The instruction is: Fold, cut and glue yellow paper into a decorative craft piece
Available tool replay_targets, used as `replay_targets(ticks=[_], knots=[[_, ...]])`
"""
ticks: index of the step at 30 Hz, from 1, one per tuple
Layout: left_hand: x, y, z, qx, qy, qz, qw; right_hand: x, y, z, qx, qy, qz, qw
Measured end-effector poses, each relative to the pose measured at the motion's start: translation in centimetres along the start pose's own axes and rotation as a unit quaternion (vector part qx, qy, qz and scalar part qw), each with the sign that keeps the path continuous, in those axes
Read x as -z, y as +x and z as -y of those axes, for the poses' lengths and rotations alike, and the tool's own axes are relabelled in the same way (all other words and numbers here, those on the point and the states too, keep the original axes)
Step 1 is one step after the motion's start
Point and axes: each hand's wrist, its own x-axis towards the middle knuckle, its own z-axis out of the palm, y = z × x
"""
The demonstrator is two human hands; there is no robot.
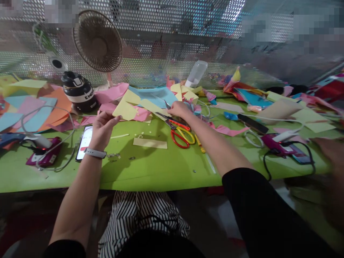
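My left hand (pixel 103 125) pinches the lower left corner of a yellow sheet of paper (pixel 126 107), with a grey-banded watch on its wrist. Farther right, my right hand (pixel 178 109) is closed, and a small grey pointed piece sticks out at its fingertips; what it grips is not clear. Just below that hand lie scissors with red and yellow handles (pixel 182 138). A cut yellow strip (pixel 149 143) rests on the green table (pixel 150 170), near small paper scraps (pixel 140 135) and little metal bits (pixel 114 155).
A fan (pixel 98 41) and a black bottle (pixel 79 92) stand at the back left. Coloured papers (pixel 153 95) cover the back. Left of centre lies a phone (pixel 85 141); purple power sockets (pixel 44 152) with cables sit at both sides. Part of another person shows at the right edge.
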Motion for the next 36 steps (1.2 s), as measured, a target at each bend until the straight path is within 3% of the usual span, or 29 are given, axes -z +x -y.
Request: replay_targets(ticks=[4, 8, 11, 14, 17, 20, 23, 26, 33, 36], knots=[[-0.1, 0.0, -0.1, 0.009, 0.006, -0.002, 1.000, 0.8, -0.9, -0.3, -0.006, 0.089, -0.061, 0.994], [-0.1, 0.0, 0.0, 0.010, 0.005, 0.005, 1.000, 3.8, -2.6, -0.6, 0.038, 0.136, -0.120, 0.983], [-0.1, -0.1, 0.0, 0.008, 0.003, 0.007, 1.000, 6.7, -5.2, -0.4, 0.079, 0.160, -0.171, 0.969], [-0.1, -0.1, 0.1, 0.007, 0.001, 0.010, 1.000, 8.1, -8.8, 0.6, 0.145, 0.198, -0.153, 0.957], [-0.1, -0.1, 0.3, 0.006, 0.009, 0.012, 1.000, 7.1, -12.2, 2.4, 0.176, 0.222, -0.104, 0.953], [-0.1, -0.1, 0.5, 0.010, 0.019, 0.011, 1.000, 4.9, -14.0, 4.0, 0.206, 0.245, -0.100, 0.942], [-0.1, -0.2, 0.6, 0.015, 0.012, 0.019, 1.000, 2.7, -14.1, 4.7, 0.216, 0.313, -0.102, 0.919], [-0.2, -0.2, 0.5, 0.023, 0.014, 0.020, 0.999, 1.1, -13.7, 4.5, 0.180, 0.374, -0.064, 0.908], [-0.3, -0.3, 0.7, 0.027, 0.028, 0.025, 0.999, -0.2, -13.9, 3.1, 0.150, 0.326, -0.045, 0.932], [-0.2, -0.3, 1.0, 0.020, 0.032, 0.030, 0.999, -1.0, -13.9, 3.0, 0.147, 0.352, -0.032, 0.924]])
